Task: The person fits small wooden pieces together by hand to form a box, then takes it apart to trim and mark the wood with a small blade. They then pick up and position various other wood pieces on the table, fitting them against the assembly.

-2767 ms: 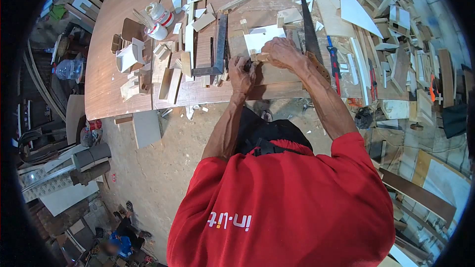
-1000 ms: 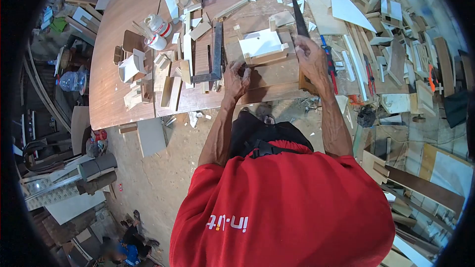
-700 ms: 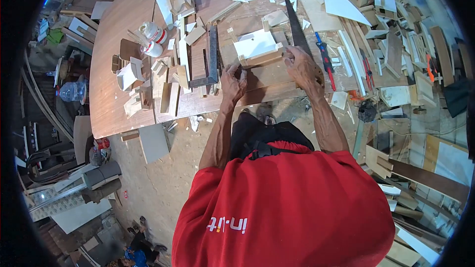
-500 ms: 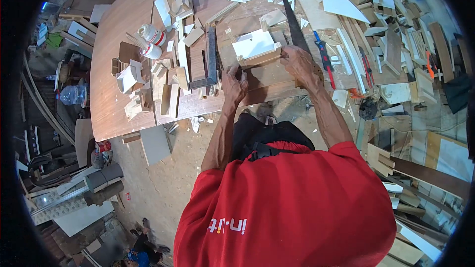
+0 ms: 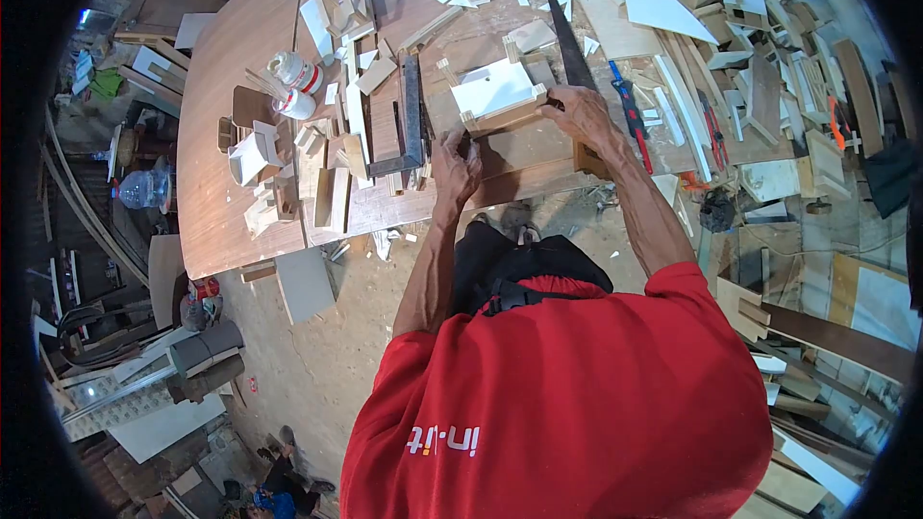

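My right hand [image 5: 583, 117] bends its fingers in at the near right corner of a small white-topped wooden box [image 5: 492, 86], seemingly to steady it, though whether they pinch the wood I cannot tell. My left hand [image 5: 455, 171] curls beside the near left corner, perhaps as a guard on that side; whether it grips anything is hidden. The box sits upright on the worktable [image 5: 226, 48], just ahead of and between my hands, its long side facing me, likely for even reach. A handsaw [image 5: 568, 37] lies to its right and a metal square [image 5: 412, 111] to its left, flanking the work within reach; white jars [image 5: 294, 104] stand farther left, apart from the box.
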Tool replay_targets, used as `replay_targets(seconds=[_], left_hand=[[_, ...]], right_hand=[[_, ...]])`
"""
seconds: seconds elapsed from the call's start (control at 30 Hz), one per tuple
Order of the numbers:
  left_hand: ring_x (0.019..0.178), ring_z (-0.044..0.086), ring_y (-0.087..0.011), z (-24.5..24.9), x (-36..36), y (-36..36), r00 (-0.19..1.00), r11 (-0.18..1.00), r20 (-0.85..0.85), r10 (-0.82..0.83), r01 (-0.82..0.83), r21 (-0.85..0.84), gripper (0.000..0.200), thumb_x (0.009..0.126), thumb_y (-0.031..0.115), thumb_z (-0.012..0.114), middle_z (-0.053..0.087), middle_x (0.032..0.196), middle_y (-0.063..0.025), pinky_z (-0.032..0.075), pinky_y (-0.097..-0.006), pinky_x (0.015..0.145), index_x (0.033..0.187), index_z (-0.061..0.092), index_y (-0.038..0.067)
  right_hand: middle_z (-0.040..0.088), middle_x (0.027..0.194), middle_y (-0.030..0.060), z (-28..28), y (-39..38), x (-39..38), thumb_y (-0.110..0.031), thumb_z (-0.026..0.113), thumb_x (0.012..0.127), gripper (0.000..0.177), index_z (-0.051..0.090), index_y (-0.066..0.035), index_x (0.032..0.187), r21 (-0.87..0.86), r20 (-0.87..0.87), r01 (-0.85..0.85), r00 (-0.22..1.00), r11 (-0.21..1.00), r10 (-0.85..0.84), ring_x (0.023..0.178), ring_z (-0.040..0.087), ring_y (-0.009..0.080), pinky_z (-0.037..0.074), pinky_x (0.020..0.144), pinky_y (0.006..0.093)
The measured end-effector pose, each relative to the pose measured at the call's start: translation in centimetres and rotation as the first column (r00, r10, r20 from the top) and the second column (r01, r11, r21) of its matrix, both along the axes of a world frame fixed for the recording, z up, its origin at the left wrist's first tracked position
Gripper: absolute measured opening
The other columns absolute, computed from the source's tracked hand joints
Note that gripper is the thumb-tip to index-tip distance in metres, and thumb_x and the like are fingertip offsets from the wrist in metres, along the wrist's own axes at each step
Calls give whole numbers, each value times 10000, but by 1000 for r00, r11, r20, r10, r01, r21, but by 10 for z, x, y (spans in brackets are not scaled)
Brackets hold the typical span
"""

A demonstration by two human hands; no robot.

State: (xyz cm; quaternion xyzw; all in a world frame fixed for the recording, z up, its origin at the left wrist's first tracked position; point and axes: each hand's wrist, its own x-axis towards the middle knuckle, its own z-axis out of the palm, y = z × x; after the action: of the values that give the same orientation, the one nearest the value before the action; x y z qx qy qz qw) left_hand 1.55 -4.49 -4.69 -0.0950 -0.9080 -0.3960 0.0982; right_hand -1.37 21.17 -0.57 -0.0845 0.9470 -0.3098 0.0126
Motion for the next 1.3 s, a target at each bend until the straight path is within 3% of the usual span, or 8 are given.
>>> replay_targets(seconds=[0.23, 0.43, 0.63, 0.7, 0.77, 0.97, 1.13, 1.3], left_hand=[[891, 633, -314, -5, 7, 10, 984, 952, 102, 148, -170, 256, 383, 799, 76, 627, 649, 1010, -193, 494, -390, 821, 1172, 586, 2], [953, 603, -354, -3, 12, 15, 996, 973, 68, 61, -74, 218, 432, 796, 45, 584, 612, 1053, -207, 475, -419, 843, 1216, 532, -46], [990, 602, -353, 6, 13, 14, 989, 972, 122, 82, -106, 208, 451, 794, 29, 575, 608, 1079, -206, 474, -410, 879, 1233, 516, -52], [1002, 600, -358, 16, 13, 19, 985, 950, 159, 66, -111, 291, 465, 797, 28, 573, 604, 1093, -214, 473, -411, 883, 1250, 502, -49], [1015, 597, -363, 21, 10, 18, 980, 921, 193, 48, -118, 371, 480, 799, 27, 570, 600, 1107, -222, 472, -412, 887, 1267, 488, -47], [1052, 623, -359, 24, -3, 5, 998, 996, -48, -45, 49, 72, 541, 810, 11, 605, 590, 1169, -245, 506, -408, 873, 1322, 430, -16], [1046, 624, -340, 54, -10, -8, 967, 977, 139, -213, 207, 56, 656, 793, -21, 603, 575, 1174, -238, 505, -407, 861, 1387, 324, -18], [1054, 621, -333, 63, -16, -14, 941, 957, 176, -288, 278, 79, 659, 795, -29, 596, 577, 1160, -236, 506, -399, 879, 1388, 310, -21]], right_hand=[[660, 931, 176, -4, -7, 15, -200, 618, 824, 208, 639, -33, 946, -76, -33, 24, 999, 997, -26, 899, 629, 360, 488, 776, 446], [643, 939, 181, -1, -25, 24, -142, 609, 795, 213, 599, -11, 963, -80, -13, 166, 986, 983, -167, 924, 611, 365, 479, 800, 435], [518, 1200, 243, -16, -63, 44, -166, 734, 733, 672, 395, 13, 1285, -136, -176, 297, 932, 945, -318, 1174, 472, 394, 378, 984, 481], [376, 1364, 305, -18, -72, 49, -193, 735, 728, 929, 185, 53, 1436, -169, -106, 307, 939, 937, -327, 1277, 368, 440, 317, 1069, 487], [359, 1382, 300, -16, -77, 51, -190, 758, 713, 959, 177, 51, 1437, -213, -84, 326, 933, 921, -350, 1288, 361, 435, 309, 1078, 484], [306, 1406, 308, -23, -90, 55, -179, 814, 681, 1102, 68, 28, 1465, -331, -156, 339, 901, 880, -406, 1312, 323, 436, 282, 1091, 502], [220, 1458, 312, -19, -101, 56, -248, 855, 646, 1202, 28, 43, 1467, -378, -151, 382, 873, 843, -464, 1358, 258, 435, 236, 1117, 519], [135, 1483, 333, -27, -116, 47, -503, 871, 567, 1388, -25, 58, 1466, -544, -189, 306, 863, 782, -469, 1382, 188, 460, 180, 1135, 522]])
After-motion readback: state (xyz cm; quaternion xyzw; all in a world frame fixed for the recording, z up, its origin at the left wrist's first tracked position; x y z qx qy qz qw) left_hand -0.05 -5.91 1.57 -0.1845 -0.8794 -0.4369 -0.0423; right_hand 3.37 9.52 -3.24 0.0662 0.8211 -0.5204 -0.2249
